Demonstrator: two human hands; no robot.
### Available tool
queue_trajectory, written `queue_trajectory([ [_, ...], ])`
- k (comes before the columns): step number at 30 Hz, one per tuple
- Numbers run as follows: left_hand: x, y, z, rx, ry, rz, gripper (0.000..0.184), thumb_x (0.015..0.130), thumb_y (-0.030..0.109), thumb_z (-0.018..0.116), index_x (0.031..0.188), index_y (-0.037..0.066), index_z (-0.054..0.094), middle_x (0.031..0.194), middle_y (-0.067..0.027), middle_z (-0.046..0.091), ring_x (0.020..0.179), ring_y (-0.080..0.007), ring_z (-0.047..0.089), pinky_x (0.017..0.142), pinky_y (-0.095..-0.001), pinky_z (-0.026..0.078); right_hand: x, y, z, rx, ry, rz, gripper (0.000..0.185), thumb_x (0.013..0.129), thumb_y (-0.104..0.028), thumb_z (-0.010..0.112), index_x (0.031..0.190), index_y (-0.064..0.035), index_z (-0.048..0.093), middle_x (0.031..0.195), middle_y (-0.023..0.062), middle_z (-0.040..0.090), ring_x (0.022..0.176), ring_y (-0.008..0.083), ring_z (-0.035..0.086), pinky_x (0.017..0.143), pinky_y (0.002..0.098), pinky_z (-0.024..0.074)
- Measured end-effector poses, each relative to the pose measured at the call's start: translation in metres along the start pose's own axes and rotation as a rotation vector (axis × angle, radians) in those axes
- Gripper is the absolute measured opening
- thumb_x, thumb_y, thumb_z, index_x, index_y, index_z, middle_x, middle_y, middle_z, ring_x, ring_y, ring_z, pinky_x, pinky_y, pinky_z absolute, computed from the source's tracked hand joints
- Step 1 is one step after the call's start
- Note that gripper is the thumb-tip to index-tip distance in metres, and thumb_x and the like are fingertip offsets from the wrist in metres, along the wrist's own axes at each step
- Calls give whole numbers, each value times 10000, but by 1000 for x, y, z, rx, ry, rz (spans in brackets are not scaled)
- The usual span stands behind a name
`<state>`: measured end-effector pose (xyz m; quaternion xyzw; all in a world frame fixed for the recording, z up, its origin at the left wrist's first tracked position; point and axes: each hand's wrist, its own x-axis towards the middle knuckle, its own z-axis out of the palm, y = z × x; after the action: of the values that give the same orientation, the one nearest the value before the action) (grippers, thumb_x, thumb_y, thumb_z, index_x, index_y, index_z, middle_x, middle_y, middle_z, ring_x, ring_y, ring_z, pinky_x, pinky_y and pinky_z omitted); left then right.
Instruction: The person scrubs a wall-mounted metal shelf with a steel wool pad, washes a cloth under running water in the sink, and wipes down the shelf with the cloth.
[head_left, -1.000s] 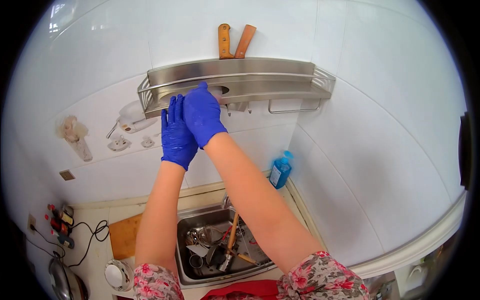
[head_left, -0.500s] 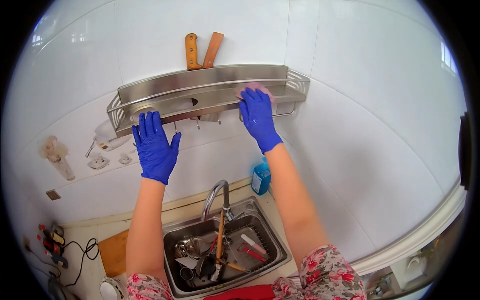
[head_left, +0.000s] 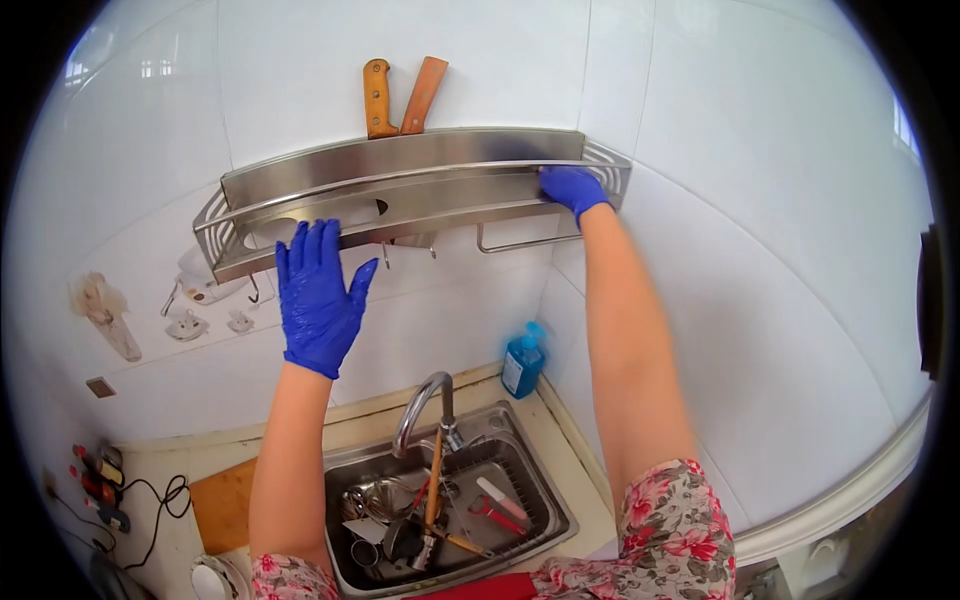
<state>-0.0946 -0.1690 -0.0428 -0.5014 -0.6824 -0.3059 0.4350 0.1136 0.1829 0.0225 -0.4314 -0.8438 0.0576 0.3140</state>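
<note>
A stainless steel wall shelf with a front rail spans the tiled wall. My left hand, in a blue glove, rests against the shelf's front edge near its left part, fingers stretched up and thumb apart. My right hand, gloved alike, reaches behind the rail at the shelf's right end. Its fingers are curled down and partly hidden by the rail; the pink cloth seen under it earlier is hidden now. Two knives with wooden handles, one yellowish and one reddish, stand in the shelf's back.
Below is a steel sink full of utensils, with a curved faucet. A blue soap bottle stands in the corner. At left are a wooden cutting board, bottles and a black cord. Hooks hang beneath the shelf.
My right hand has slid right along the shelf to its end, and the pink cloth has gone out of sight under it. My left hand stays nearly in place at the front edge.
</note>
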Motion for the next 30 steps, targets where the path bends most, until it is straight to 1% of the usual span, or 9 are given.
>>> queue_trajectory([
  [2, 6, 15, 5, -25, -10, 36, 584, 851, 296, 643, 1319, 21, 427, 1297, -185, 479, 1269, -350, 399, 1102, -489, 240, -14, -29, -3, 54, -95, -90, 527, 897, -503, 494, 1168, -67, 609, 1160, 152, 631, 1080, 285, 588, 935, 363, 425],
  [8, 15, 42, 15, -124, -59, 65, 586, 839, 252, 645, 1335, 37, 418, 1300, -166, 487, 1252, -339, 420, 1100, -480, 261, -31, -52, 1, 291, -151, -307, 513, 872, -521, 494, 1065, -72, 652, 1068, 140, 663, 1013, 331, 603, 891, 392, 447],
  [10, 13, 39, 14, -128, -59, 79, 587, 839, 249, 645, 1336, 36, 416, 1300, -166, 486, 1246, -340, 425, 1097, -480, 265, -14, -22, -6, 224, -131, -92, 532, 872, -526, 521, 1132, -75, 632, 1115, 150, 646, 1035, 289, 601, 906, 373, 435],
  [15, 13, 36, 16, -118, -49, 93, 590, 840, 245, 646, 1336, 28, 412, 1294, -175, 488, 1232, -348, 434, 1095, -482, 269, 12, 15, -7, -171, 6, 72, 426, 882, -428, 508, 1105, -92, 644, 1122, 172, 634, 1047, 341, 595, 896, 407, 454],
  [19, 16, 42, 20, -121, -49, 91, 593, 844, 272, 639, 1330, 21, 412, 1290, -183, 487, 1230, -351, 433, 1096, -485, 261, 1, -24, -5, -326, -90, -88, 317, 846, -315, 513, 986, -90, 687, 1039, 187, 650, 955, 379, 627, 839, 450, 484],
  [21, 17, 49, 22, -132, -55, 102, 594, 844, 281, 637, 1328, 19, 413, 1288, -185, 487, 1229, -351, 433, 1097, -486, 257, -11, -53, 4, -72, -47, -118, 337, 851, -354, 519, 977, -87, 683, 1023, 179, 657, 956, 371, 625, 847, 437, 479],
  [23, 20, 54, 25, -119, -56, 98, 594, 847, 295, 631, 1326, 19, 413, 1280, -189, 489, 1225, -357, 432, 1098, -492, 250, -24, -72, 22, 153, -1, -396, 383, 859, -405, 532, 979, -71, 676, 975, 175, 667, 909, 363, 626, 828, 416, 477],
  [26, 21, 57, 28, -111, -46, 83, 597, 845, 290, 633, 1329, 19, 410, 1275, -188, 491, 1221, -362, 432, 1098, -496, 248, -27, -94, 18, 262, -212, -360, 411, 856, -437, 557, 958, -56, 674, 898, 157, 672, 842, 323, 629, 790, 391, 473],
  [30, 20, 54, 29, -121, -47, 91, 603, 842, 285, 639, 1331, 19, 406, 1275, -191, 489, 1221, -363, 430, 1099, -497, 248, -26, -70, 5, 399, -150, -317, 394, 844, -425, 597, 926, -48, 681, 831, 111, 679, 768, 253, 625, 738, 372, 468],
])
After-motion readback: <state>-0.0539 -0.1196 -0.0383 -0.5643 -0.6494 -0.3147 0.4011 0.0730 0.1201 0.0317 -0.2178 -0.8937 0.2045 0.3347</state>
